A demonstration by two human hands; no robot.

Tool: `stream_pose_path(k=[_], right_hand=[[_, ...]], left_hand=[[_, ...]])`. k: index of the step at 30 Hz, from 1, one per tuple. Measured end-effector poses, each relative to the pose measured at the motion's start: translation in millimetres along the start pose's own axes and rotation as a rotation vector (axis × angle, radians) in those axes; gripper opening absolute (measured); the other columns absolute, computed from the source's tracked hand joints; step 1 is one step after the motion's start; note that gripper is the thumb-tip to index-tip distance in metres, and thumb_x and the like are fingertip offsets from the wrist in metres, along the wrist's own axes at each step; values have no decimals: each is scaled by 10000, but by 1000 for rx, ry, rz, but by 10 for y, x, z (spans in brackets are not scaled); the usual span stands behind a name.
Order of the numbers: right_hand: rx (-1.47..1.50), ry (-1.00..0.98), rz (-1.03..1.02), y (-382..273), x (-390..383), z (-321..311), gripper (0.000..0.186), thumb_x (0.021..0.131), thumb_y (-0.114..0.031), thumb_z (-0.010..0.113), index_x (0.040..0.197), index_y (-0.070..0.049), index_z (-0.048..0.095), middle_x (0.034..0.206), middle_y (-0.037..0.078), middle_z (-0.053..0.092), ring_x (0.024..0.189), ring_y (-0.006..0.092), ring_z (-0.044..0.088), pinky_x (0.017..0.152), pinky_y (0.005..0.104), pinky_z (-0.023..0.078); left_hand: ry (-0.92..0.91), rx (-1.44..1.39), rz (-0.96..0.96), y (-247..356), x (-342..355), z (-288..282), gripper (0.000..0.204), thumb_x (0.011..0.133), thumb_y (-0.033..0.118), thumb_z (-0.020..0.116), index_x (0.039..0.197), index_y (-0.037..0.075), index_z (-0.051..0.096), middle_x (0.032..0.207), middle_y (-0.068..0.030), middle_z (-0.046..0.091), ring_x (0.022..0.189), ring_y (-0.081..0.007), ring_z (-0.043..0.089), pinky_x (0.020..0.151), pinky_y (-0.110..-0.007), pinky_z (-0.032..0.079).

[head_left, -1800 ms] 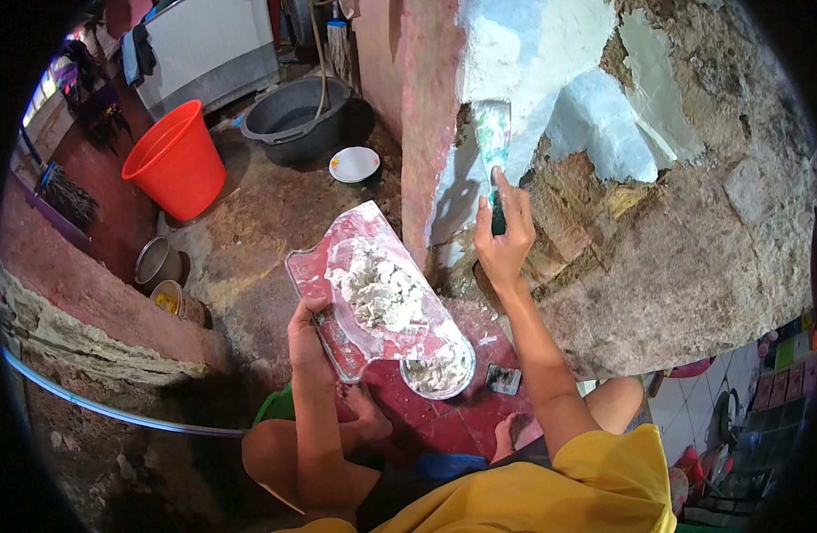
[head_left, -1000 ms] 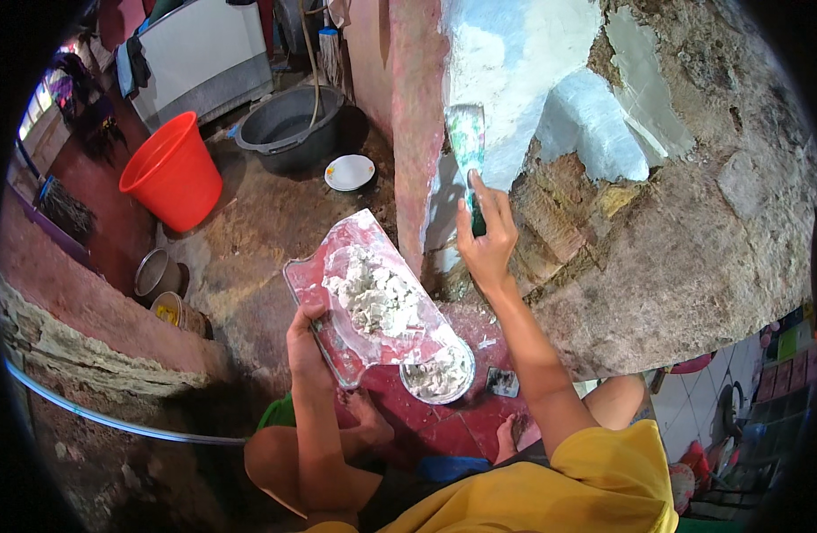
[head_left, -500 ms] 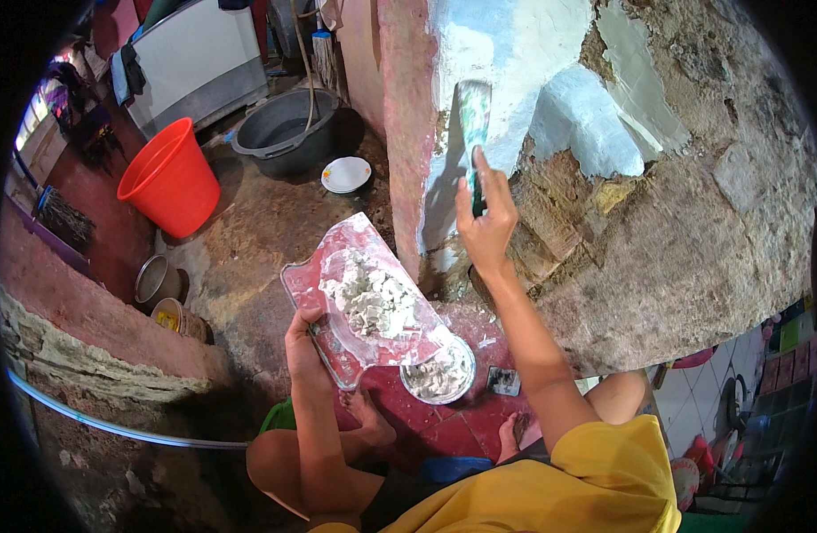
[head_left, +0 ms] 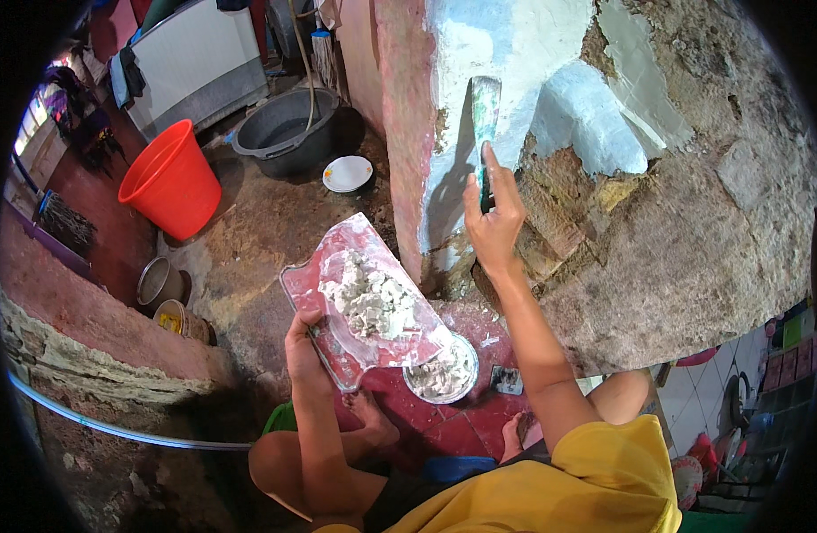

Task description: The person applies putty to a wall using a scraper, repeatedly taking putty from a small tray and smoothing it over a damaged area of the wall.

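My right hand point(head_left: 497, 213) grips the handle of a putty knife point(head_left: 486, 111), forefinger stretched along it. The knife's smeared blade lies against the white and pale-blue plastered patch point(head_left: 533, 40) of the wall. In my left hand point(head_left: 306, 351) is a red board point(head_left: 337, 342), held by its near left edge with the thumb on top. A heap of crumbly white putty point(head_left: 368, 298) sits on the board. Partly under the board's right corner, a bowl of white putty point(head_left: 444, 373) stands on the red tiles.
Bare rough wall point(head_left: 693, 258) spreads to the right of the plaster. A small dark flat piece point(head_left: 506, 380) lies beside the bowl. Further left stand a red bucket point(head_left: 173, 182), a black tub point(head_left: 284, 133) and a white plate point(head_left: 347, 174). A pale hose point(head_left: 133, 431) crosses the lower left.
My right hand and the putty knife have shifted slightly to the right across the plaster, the blade now more upright. The left hand and board are almost unmoved.
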State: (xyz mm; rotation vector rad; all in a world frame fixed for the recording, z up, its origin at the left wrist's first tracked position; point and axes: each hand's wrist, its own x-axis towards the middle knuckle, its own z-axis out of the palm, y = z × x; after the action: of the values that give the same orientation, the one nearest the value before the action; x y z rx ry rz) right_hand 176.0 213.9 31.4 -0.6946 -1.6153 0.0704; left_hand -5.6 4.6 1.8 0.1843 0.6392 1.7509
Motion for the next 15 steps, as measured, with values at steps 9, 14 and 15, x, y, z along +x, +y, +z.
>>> stream_pose_path(k=[9,14,15], right_hand=[[3,8,-56,-32,-204,-133,414,815,-19,601,1228,-10,563,818,139,576,689,237,565,627,334,471],[6,18,-56,-28,158,-178,405,823,-38,606,1225,-17,565,822,132,582,683,227,572,624,328,474],[-1,-8,-56,-19,152,-181,407,823,-37,606,1227,-18,565,825,130,583,683,224,573,623,328,476]], left_hand=[[47,40,16,-4,-4,-13,453,809,141,457,1223,-40,480,1144,-198,591,1015,-327,610,914,-473,498],[27,12,-3,-8,18,-37,433,803,126,463,1202,-39,496,1123,-183,605,994,-315,619,913,-453,502],[27,12,-2,-9,25,-40,431,802,123,463,1200,-40,498,1120,-181,607,991,-314,620,913,-450,502]])
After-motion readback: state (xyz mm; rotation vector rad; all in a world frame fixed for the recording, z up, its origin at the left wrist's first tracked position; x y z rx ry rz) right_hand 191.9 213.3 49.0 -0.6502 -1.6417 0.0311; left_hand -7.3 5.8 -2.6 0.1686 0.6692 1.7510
